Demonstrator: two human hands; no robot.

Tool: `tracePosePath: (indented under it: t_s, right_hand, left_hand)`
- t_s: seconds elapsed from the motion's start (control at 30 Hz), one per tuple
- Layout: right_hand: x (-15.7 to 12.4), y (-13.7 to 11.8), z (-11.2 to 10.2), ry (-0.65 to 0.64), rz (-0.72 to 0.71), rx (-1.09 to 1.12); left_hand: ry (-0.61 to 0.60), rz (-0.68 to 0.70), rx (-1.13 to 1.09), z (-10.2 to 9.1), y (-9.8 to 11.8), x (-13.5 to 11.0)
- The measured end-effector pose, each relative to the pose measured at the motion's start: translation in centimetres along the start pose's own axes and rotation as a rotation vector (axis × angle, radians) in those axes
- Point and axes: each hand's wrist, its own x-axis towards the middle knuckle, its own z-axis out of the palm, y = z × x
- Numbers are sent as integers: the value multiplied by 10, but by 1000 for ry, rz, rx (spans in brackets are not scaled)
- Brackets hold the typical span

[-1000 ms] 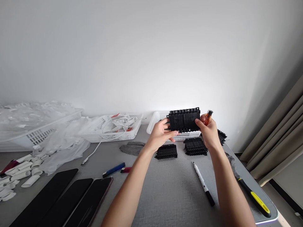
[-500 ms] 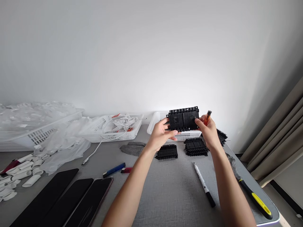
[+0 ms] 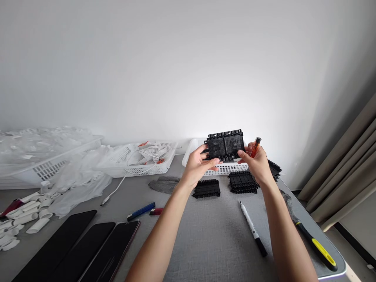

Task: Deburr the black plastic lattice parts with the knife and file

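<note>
- Panel (image 3: 225,145): black, held above the tabletop (image 3: 211,231), broad face toward the viewer; white basket (image 3: 227,170) behind it.
- Left hand (image 3: 197,166): grip pinching the panel's left end, thumb along the lower edge.
- Right hand (image 3: 260,162): grip pinching the panel's lower right corner, thumb on the face; orange item (image 3: 255,149) also held, dark end up.
- Below the panel: lone panel (image 3: 207,188) lying flat; stack (image 3: 243,182) of similar panels to its right.
- Between the forearms: marker (image 3: 253,229), nib pointing away.
- Right edge: tool (image 3: 319,248), black and yellow handle.
- Left side: blue item (image 3: 141,211) near three dark slabs (image 3: 110,248).
</note>
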Motion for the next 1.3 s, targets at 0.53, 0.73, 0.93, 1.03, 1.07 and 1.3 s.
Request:
tracePosePath:
  t_s: [0.53,0.73,0.93,1.03,1.07,1.3]
  right_hand:
    - [-25,-24,40,-68,82,128]
    - [-25,-4,58,-165,272,169]
    - [-23,-3,57,-130,257,170]
    - [-22,-4,55,-111,261,183]
    - [-22,-5,54,-109,260,183]
    - [-21,-9,54,-90,280,173]
  left_hand:
    - [57,46,58,8,-12,6]
    - [21,66,77,15,-13,5]
    - [8,63,43,17,-11,4]
    - [-50,57,1,14,-10,4]
    - [-70,56,-10,13,-10,4]
    - [-130,51,-60,10,-15,4]
